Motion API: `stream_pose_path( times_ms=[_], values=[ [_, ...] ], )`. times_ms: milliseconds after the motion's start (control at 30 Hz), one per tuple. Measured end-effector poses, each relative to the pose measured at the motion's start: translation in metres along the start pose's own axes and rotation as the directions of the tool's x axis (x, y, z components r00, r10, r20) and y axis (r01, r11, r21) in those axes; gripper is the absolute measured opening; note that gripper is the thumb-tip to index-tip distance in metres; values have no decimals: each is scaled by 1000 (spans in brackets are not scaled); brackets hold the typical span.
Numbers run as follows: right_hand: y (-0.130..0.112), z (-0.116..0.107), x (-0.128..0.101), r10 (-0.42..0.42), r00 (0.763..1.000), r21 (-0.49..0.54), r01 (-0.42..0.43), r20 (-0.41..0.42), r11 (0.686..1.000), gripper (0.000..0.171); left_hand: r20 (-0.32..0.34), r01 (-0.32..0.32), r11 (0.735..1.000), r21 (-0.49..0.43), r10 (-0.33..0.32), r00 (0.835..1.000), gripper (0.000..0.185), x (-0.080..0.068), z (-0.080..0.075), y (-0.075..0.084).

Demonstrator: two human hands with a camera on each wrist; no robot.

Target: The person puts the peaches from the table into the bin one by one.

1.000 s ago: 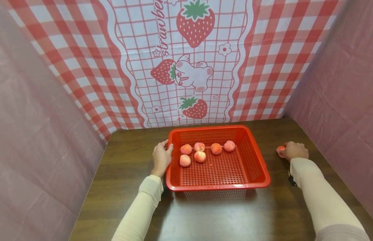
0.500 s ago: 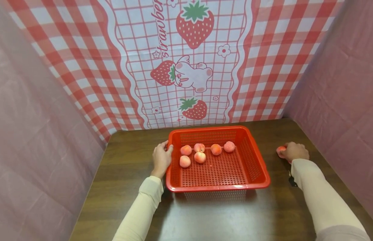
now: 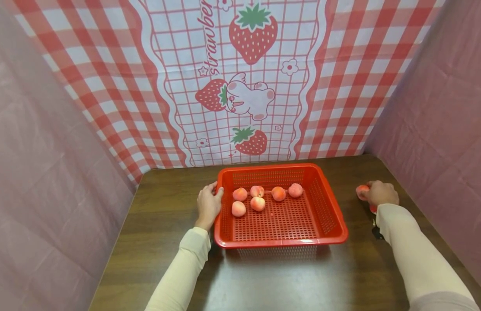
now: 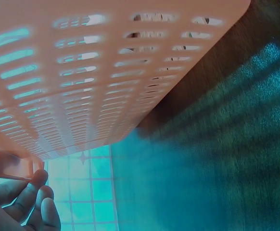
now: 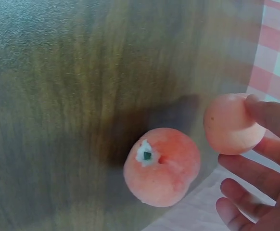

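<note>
Peach (image 5: 234, 124) pinched between the fingertips of the right hand (image 3: 381, 193), just above the wooden table (image 3: 166, 242); a second peach (image 5: 162, 166) lies on the table just beside that hand, stem dimple turned up and away from it. Between the hands stands a red basket (image 3: 326, 207) holding five peaches (image 3: 257, 202). Left hand (image 3: 207, 205) grips the basket's near-side rim, thumb hooked over it.

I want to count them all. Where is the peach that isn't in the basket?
In the head view, the peach is on the table's right side, pinched in the right hand, outside the red basket. The right wrist view shows a second peach beside it.
</note>
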State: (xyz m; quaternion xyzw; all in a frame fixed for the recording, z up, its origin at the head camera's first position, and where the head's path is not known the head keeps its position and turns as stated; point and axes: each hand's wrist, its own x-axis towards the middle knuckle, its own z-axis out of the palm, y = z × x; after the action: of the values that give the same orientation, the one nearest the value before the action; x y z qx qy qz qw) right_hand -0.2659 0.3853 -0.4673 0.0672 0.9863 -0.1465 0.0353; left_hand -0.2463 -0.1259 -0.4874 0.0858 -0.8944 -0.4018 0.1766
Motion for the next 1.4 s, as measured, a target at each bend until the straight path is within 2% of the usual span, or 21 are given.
stream_pose_path(
  times_ms=[267, 467, 667, 1133, 1400],
  values=[
    [-7, -5, 1, -45, 996, 10, 46, -76, 999, 53, 4, 2, 1000, -2, -2, 1000, 34, -1, 0, 0],
    [-13, -9, 4, -41, 996, 29, 43, -83, 999, 58, 8, 8, 1000, -3, -8, 1000, 34, 0, 0, -1],
    [-18, -11, 6, -82, 990, 34, 87, -110, 996, 62, 4, 4, 1000, -11, -4, 1000, 33, 0, 0, 0],
    [-56, -25, 9, -188, 957, 45, 203, -221, 978, 53, 7, 11, 1000, -7, -11, 1000, 34, 0, -1, 1],
    [-69, -29, 12, -201, 961, 65, 216, -190, 974, 58, -10, -17, 1000, 11, 17, 1000, 33, 0, 0, 0]
  ],
)
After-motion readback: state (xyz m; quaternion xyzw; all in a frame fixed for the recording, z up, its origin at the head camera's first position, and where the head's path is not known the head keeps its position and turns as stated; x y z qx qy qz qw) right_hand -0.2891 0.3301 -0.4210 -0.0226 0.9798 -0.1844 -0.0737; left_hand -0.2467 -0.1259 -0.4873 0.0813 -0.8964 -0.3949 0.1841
